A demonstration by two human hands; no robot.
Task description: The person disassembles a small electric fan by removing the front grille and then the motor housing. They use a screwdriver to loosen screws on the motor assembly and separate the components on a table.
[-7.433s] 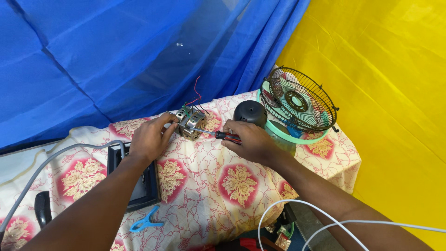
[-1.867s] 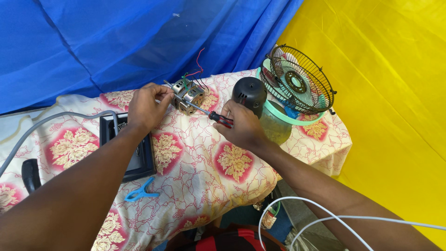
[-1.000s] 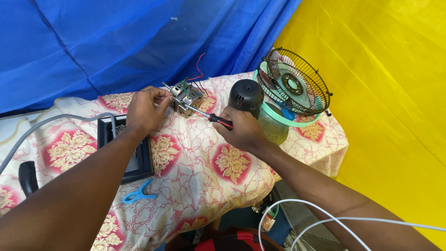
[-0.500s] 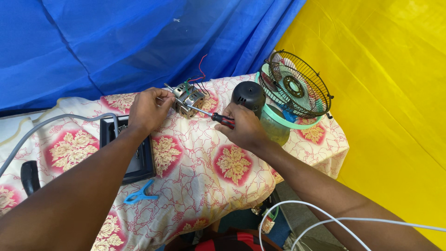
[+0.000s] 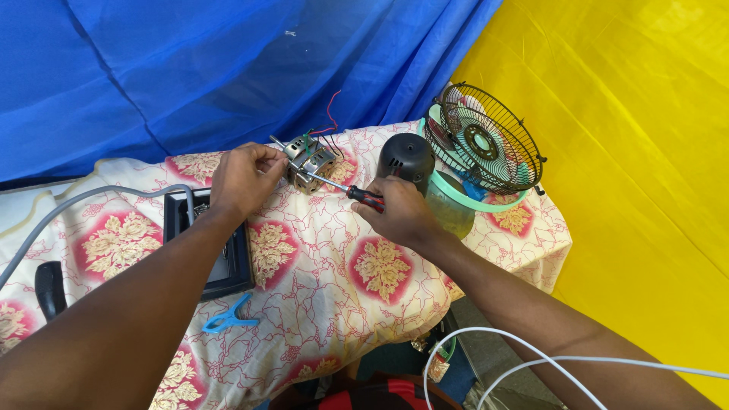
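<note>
Head view. The left hand (image 5: 244, 178) pinches a small metal fan motor (image 5: 310, 161), holding it just above the cloth-covered table (image 5: 326, 281) at about 11 o'clock of the table's middle; red and black wires (image 5: 328, 129) rise from the motor's top. The right hand (image 5: 399, 216) closes around the red-and-black handle of a screwdriver (image 5: 345, 190), whose shaft runs toward 10 o'clock and meets the motor's lower side. The step in hand appears to be driving or loosening a screw on the motor housing; the next move calls for keeping the tip seated while the left hand braces the motor against turning. At 3 o'clock of the motor stands a black motor cover (image 5: 408, 158), and beyond it a small wire-caged fan (image 5: 484, 140). A dark tray (image 5: 205, 243) lies under the left forearm, with a blue clip (image 5: 226, 317) at its 6 o'clock.
</note>
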